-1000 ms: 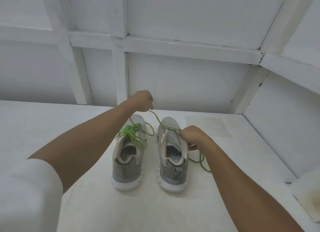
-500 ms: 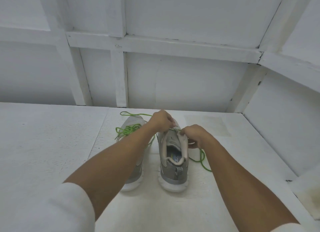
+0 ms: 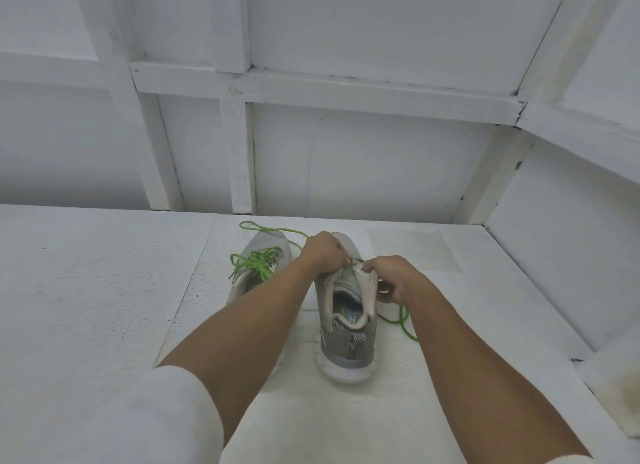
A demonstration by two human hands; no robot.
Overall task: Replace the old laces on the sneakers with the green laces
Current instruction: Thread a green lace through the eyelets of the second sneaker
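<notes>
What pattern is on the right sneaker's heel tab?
Black-and-white zigzag on the heel tab, clearest in the head view.

Left hand point(image 3: 323, 252) pinches green lace point(image 3: 277, 229); right hand point(image 3: 393, 277) grips right sneaker point(image 3: 346, 349).

Grey sneakers point(image 3: 347, 328), white soles; green laces point(image 3: 254, 261); white table point(image 3: 86, 290); white sleeve point(image 3: 156, 418).
</notes>
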